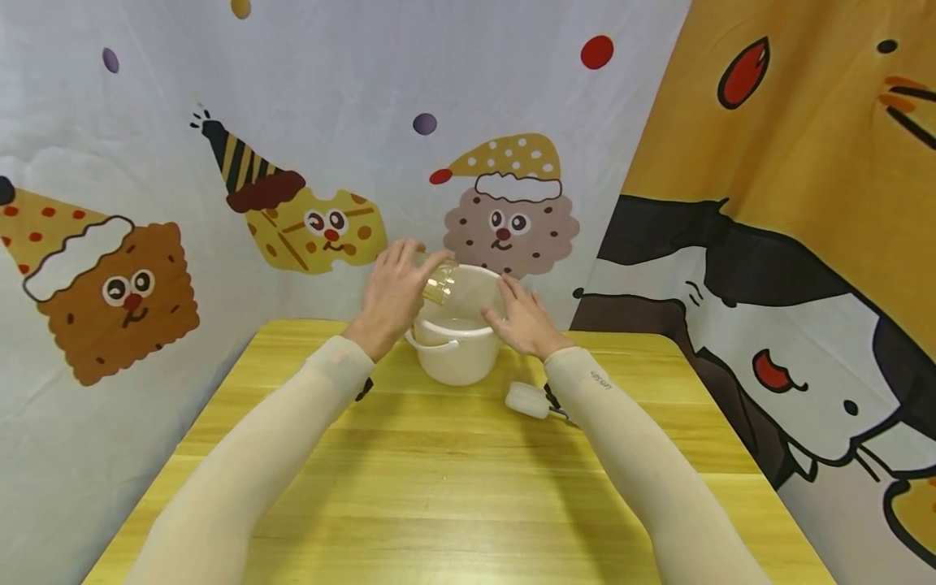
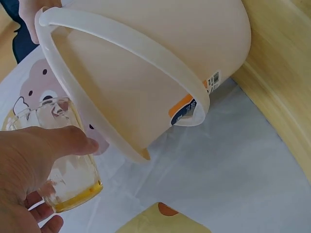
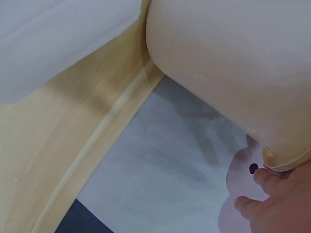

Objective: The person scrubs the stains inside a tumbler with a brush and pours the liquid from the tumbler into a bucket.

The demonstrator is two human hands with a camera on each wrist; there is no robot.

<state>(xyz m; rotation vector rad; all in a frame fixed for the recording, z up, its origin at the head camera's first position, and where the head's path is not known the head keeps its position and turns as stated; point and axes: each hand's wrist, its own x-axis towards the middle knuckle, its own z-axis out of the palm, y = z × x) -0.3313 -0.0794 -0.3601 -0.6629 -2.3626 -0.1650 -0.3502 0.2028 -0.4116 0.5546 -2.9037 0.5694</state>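
Note:
My left hand (image 1: pixel 393 286) holds a clear drinking glass (image 2: pixel 73 170), tilted at the left side of the bucket's mouth. The thumb lies along the glass in the left wrist view, and its base looks yellowish. A white plastic bucket (image 1: pixel 459 361) stands upright at the far side of the table, its handle hanging down at the left front. On the bucket's right rim rests my right hand (image 1: pixel 528 323), its fingers extended and the thumb spread over the opening. Whether the bucket holds liquid, I cannot tell.
A white brush-like head (image 1: pixel 527 400) with a thin blue handle lies right of the bucket, partly hidden by my right forearm. Something small and black (image 1: pixel 364 390) shows beside my left forearm. Behind the wooden table (image 1: pixel 439 504) hangs a printed cloth (image 1: pixel 351 73).

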